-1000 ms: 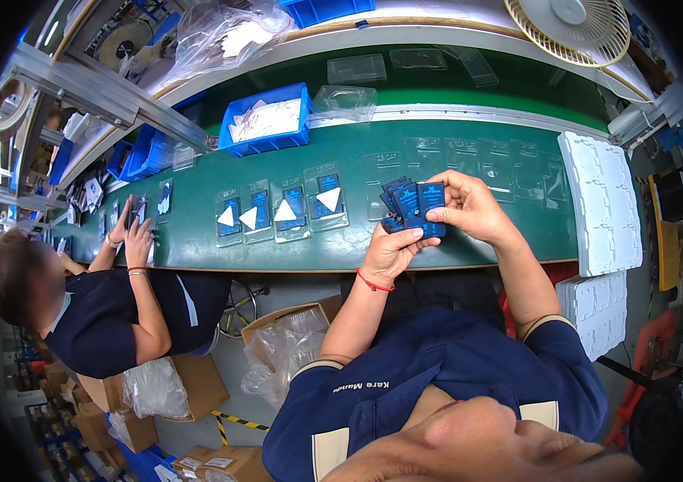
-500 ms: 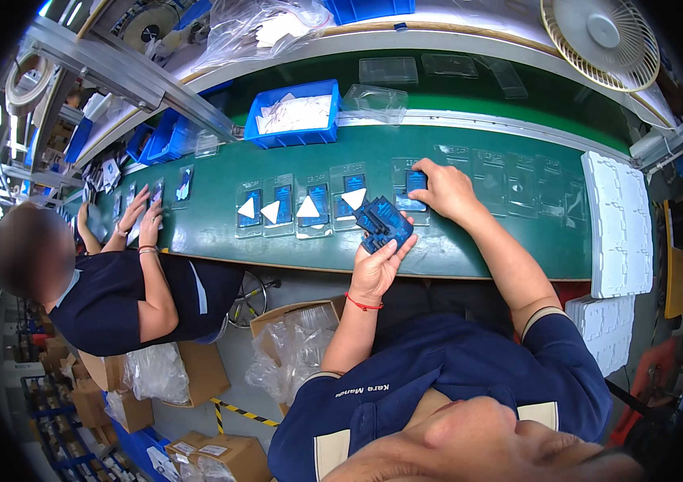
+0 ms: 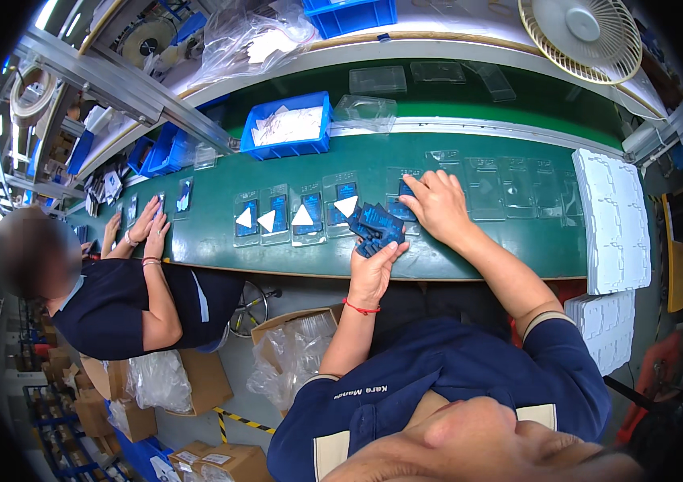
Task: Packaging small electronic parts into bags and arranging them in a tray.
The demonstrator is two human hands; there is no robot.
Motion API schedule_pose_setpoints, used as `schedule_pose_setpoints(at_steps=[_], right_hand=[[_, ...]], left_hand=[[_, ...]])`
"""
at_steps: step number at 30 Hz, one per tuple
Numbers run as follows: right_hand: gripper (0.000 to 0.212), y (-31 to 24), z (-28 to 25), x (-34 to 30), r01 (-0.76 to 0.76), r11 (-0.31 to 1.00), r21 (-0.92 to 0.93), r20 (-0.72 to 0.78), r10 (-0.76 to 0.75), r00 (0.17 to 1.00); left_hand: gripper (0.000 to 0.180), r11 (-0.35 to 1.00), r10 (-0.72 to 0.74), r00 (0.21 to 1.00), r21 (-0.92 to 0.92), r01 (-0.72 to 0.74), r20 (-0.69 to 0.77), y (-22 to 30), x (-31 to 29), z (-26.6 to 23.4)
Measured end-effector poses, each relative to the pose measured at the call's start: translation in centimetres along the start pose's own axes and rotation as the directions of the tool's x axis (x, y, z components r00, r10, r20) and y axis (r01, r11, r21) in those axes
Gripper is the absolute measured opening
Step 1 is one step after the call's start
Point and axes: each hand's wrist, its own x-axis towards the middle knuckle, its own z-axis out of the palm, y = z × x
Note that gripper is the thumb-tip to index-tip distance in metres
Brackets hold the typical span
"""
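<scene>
My left hand [image 3: 374, 271] holds a fanned stack of dark blue flat cards [image 3: 379, 228] just above the green bench's near side. To its right, my right hand [image 3: 443, 210] has its thumb and index finger on a single dark blue card [image 3: 402, 210], lying in a clear plastic tray [image 3: 413, 230]. The hand partly covers that card. Left of the stack runs a row of several clear trays, each with a dark blue card [image 3: 312, 206] and a white triangular piece [image 3: 303, 216] on it.
More clear trays [image 3: 486, 189] lie right of my right hand, beside stacked white moulded sheets [image 3: 611, 221]. Behind the row stands a blue bin [image 3: 287, 147] of white pieces. A co-worker [image 3: 128, 293] handles similar items at left. A fan [image 3: 582, 28] is at the upper right.
My right fingers have shifted over the card in the tray, with the hand turned more palm-down. My left hand still holds the stack. The whole view has shifted slightly.
</scene>
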Motion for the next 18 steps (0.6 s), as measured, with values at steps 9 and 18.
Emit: schedule_pose_setpoints(at_steps=[9,18], right_hand=[[0.057,1.3,-2.6,-2.2,-0.192,0.781,0.594,0.335,-0.023,0.942],[0.028,6.7,-3.8,-1.8,-0.501,0.329,0.800,0.337,0.445,0.830]], left_hand=[[0.055,0.951,-0.062,0.994,0.308,0.033,0.086,-0.3,0.5,2.7],[0.048,0.984,-0.176,0.976,0.008,0.176,0.130,-0.2,0.6,3.7]])
